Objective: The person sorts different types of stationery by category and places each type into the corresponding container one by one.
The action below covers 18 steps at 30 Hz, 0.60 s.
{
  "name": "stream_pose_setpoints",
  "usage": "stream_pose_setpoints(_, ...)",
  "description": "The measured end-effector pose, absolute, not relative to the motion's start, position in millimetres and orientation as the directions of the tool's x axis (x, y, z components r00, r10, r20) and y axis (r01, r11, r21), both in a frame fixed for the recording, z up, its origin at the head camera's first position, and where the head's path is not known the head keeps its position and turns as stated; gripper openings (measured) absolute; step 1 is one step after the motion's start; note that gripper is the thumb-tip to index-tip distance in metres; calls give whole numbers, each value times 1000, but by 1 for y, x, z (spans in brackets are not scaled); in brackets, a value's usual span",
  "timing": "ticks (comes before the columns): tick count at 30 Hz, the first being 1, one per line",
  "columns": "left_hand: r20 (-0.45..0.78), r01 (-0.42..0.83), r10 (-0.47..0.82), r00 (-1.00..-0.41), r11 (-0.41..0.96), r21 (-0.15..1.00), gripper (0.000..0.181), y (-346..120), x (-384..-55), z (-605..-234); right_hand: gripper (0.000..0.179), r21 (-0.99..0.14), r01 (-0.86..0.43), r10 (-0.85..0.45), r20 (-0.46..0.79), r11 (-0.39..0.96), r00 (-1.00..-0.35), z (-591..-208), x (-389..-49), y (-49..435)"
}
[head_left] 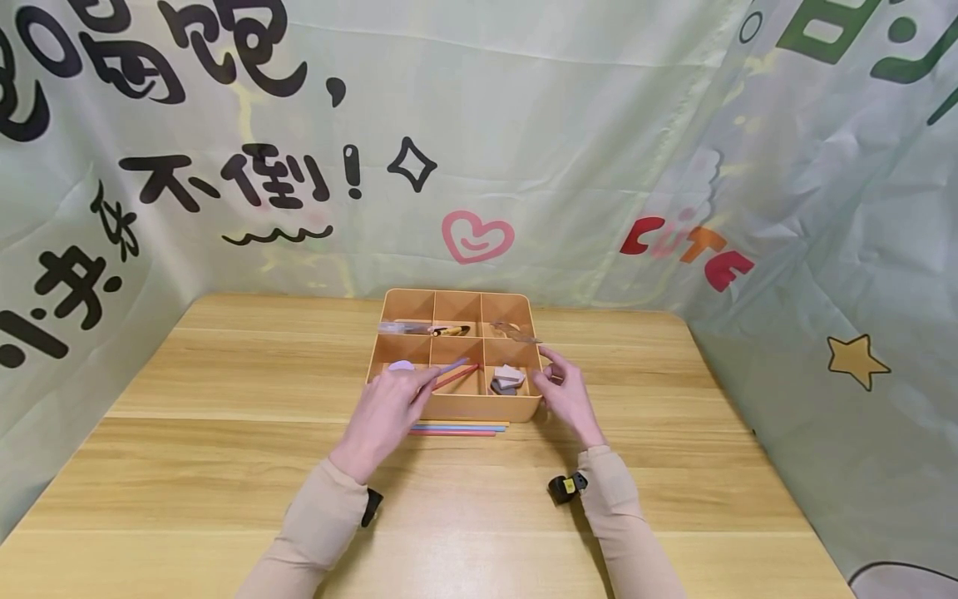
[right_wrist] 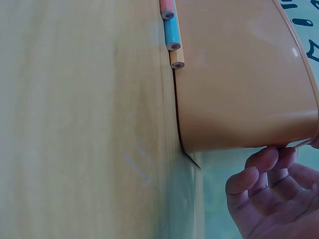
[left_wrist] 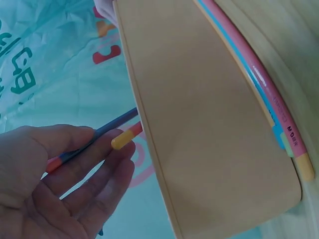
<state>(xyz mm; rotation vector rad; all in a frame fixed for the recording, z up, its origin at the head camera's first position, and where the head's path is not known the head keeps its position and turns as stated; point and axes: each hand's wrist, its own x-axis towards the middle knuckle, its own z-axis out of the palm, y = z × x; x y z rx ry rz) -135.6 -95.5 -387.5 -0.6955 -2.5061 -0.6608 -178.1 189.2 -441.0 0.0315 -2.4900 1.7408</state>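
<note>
My left hand [head_left: 383,414] is over the front of an orange divided box [head_left: 479,408], pinching a blue-purple pencil [left_wrist: 115,122] between thumb and fingers. That pencil slants into the front middle compartment. A red pencil [head_left: 458,377] leans in the same compartment; its yellow end sticks out over the rim by my left fingers. My right hand [head_left: 569,395] rests at the box's right side, fingertips touching the wall near the rim. White and grey blocks, perhaps erasers [head_left: 509,378], lie in the front right compartment.
Several pencils [head_left: 460,429] lie side by side on the table along the box's front wall. A lilac item [head_left: 402,365] sits front left. Behind are a clear-wrapped item [head_left: 404,328], a black-and-gold item [head_left: 451,331] and a clear brownish item [head_left: 515,332]. Printed cloth hangs around the table.
</note>
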Motion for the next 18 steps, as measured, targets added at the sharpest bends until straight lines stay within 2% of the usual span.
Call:
stream_pose_setpoints(8,516,552,371,-772,794,254,19,-93,-134,-393,52,-933,-82,33,100,350,-994,-440,-178,189)
stream_pose_setpoints(11,513,559,395,-762,800,215,28,-92,-133,-395,52,-934,-80,34,98,347,-995,-441,-178,189)
stream_pose_setpoints(15,503,557,404,-764,806,199,27,-90,-133,-396,52,-935,-80,37,99,344,-994,-441,-178,189)
stream_pose_setpoints(18,497,550,396,-772,808,210,17,-89,-133,-398,52,-933,-81,36,100,352,-994,-441,-178,189)
